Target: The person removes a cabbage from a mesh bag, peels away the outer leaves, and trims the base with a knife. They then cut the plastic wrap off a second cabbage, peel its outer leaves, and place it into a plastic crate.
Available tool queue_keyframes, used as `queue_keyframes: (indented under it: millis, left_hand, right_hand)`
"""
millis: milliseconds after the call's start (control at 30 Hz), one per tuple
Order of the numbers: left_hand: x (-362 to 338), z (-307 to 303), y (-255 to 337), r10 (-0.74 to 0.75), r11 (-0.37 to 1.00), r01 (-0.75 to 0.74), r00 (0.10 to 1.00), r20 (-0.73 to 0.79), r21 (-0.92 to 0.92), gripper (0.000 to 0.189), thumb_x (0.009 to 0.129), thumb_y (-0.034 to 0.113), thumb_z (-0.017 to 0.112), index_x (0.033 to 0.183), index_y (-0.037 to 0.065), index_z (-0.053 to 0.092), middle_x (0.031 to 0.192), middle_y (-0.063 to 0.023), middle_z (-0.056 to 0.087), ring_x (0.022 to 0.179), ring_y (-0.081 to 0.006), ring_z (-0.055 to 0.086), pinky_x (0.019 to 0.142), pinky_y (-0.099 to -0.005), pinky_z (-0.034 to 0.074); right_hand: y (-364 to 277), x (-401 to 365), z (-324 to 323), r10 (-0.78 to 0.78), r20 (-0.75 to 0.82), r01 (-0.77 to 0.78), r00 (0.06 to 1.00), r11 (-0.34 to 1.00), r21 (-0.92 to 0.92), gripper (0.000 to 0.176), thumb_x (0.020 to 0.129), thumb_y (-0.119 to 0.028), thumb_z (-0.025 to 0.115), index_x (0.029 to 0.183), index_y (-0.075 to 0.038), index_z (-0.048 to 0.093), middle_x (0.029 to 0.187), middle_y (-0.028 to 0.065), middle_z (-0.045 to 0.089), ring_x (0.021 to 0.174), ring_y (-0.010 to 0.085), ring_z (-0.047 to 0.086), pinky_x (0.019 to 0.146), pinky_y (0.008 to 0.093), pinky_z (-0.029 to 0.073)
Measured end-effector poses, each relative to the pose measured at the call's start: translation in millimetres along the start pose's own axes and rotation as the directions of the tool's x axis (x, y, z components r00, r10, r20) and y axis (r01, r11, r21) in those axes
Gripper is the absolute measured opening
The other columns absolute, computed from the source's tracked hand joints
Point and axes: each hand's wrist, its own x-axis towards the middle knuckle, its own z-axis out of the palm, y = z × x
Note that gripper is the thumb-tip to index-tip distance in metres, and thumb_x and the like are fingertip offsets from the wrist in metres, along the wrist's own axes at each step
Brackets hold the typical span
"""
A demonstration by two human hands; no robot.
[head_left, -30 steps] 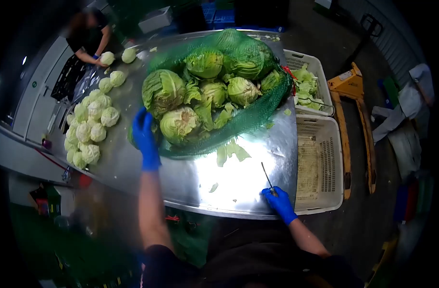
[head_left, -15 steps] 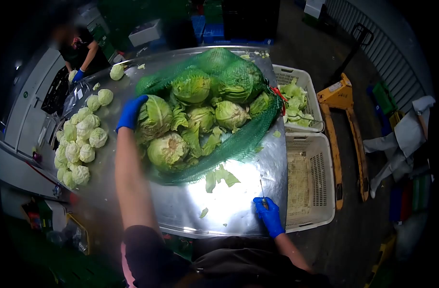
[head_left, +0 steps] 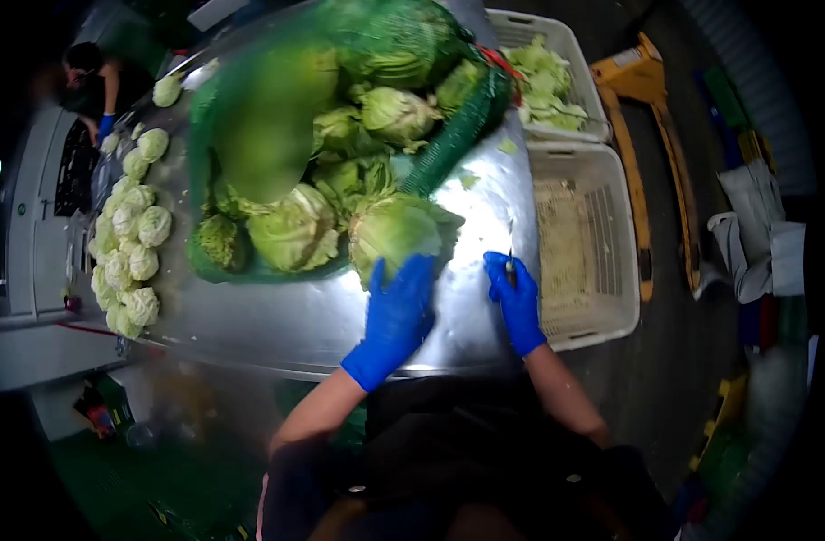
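Observation:
My left hand point(head_left: 396, 316), in a blue glove, lies with its fingers spread against the near side of a leafy cabbage point(head_left: 399, 233). To its right, my right hand point(head_left: 517, 302), also gloved in blue, is closed around a small knife point(head_left: 511, 269) whose thin blade points away from me. Beyond the left hand, a green mesh bag point(head_left: 458, 135) holds several cabbages, one of them point(head_left: 291, 227) near its front edge. A smeared green shape covers part of the bag at the upper left. All this rests on a metal table point(head_left: 250, 320).
Several trimmed cabbages point(head_left: 133, 221) are piled at the table's left. Past them is a co-worker point(head_left: 110, 86) with a blue glove. At the right stand a crate point(head_left: 546, 86) of loose leaves, a second white crate point(head_left: 579, 243) and a yellow pallet jack point(head_left: 631, 77).
My left hand has moved from the bag's left side to the near cabbage, which now sits closer to me. The view has shifted, and the loose leaves near the front are no longer visible.

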Motion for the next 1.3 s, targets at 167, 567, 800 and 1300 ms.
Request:
queue_keyframes:
  millis: [167, 567, 800, 1300]
  left_hand:
    - [-36, 9, 58, 0.229, 0.925, -0.198, 0.972, 0.06, -0.323, 0.053, 0.084, 0.024, 0.064, 0.133, 0.007, 0.052, 0.146, -0.0134, 0.042, 0.14, -0.0297, 0.034, 0.112, -0.0518, 0.023]
    - [9, 61, -69, -0.57, -0.405, 0.027, 0.774, 0.276, -0.914, 0.065, 0.095, 0.045, 0.049, 0.146, 0.007, 0.036, 0.145, -0.0154, 0.042, 0.132, -0.0289, 0.041, 0.106, -0.0425, 0.036]
    - [67, 58, -53, -0.432, -0.712, -0.023, 0.802, 0.412, -0.702, 0.068, 0.084, 0.05, 0.056, 0.141, 0.014, 0.043, 0.145, -0.0141, 0.044, 0.131, -0.0375, 0.042, 0.102, -0.0666, 0.031]
    - [-38, 48, 16, -0.434, 0.196, 0.039, 0.899, -0.051, -0.98, 0.106, 0.063, 0.017, 0.089, 0.147, 0.005, 0.025, 0.142, -0.0137, 0.04, 0.129, -0.027, 0.043, 0.107, -0.0399, 0.04]
  right_hand:
    - [-15, 4, -21, 0.011, -0.006, -0.009, 1.0, 0.972, 0.236, 0.03, 0.093, -0.01, 0.06, 0.123, -0.005, 0.061, 0.079, -0.0066, 0.052, 0.058, 0.0013, 0.039, 0.053, 0.0184, 0.035]
    - [-9, 9, 1, -0.048, 0.059, 0.04, 0.997, 0.991, 0.128, 0.054, 0.09, -0.018, 0.069, 0.139, -0.007, 0.048, 0.131, 0.0068, 0.057, 0.106, 0.01, 0.056, 0.091, 0.0247, 0.045]
    - [-46, 59, 26, -0.161, 0.098, 0.153, 0.982, 0.985, 0.081, 0.075, 0.086, -0.034, 0.073, 0.148, -0.009, 0.037, 0.107, 0.005, 0.061, 0.084, 0.012, 0.056, 0.074, 0.0257, 0.048]
    - [42, -40, -50, 0.253, 0.153, -0.24, 0.955, 0.966, -0.099, 0.03, 0.095, -0.033, 0.059, 0.114, -0.011, 0.063, 0.064, 0.0001, 0.055, 0.048, 0.0077, 0.047, 0.045, 0.024, 0.039]
